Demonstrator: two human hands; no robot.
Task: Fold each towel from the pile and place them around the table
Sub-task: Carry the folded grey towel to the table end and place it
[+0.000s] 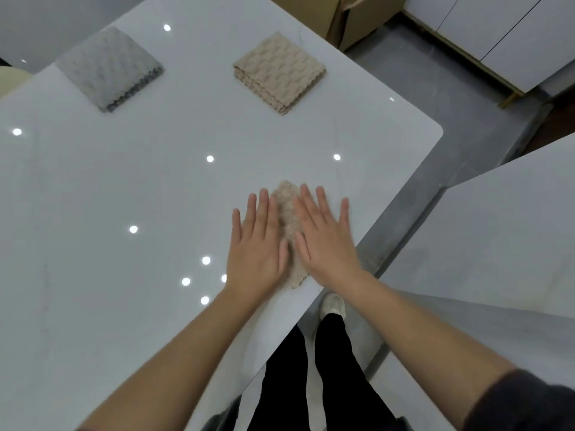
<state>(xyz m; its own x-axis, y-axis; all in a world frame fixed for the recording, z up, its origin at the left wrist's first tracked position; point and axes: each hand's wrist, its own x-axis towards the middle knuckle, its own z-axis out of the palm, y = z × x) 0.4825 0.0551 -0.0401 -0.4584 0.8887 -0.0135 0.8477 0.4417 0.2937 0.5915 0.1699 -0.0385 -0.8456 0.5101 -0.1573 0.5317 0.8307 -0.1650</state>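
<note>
My left hand [255, 244] and right hand [323, 236] lie flat, fingers [264, 209] straight. Both press the folded beige textured towel [287, 219] onto the glossy white surface [124, 181], gripping nothing.

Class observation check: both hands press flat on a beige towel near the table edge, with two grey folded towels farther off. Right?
No: the head view shows one grey folded towel and one beige folded towel there; the rest holds.

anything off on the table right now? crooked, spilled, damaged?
Nothing stands out. The gray towel and the beige towel lie folded flat and apart on the table. The left hand and right hand press a third towel flat near the table's edge; no overhang shows.
</note>
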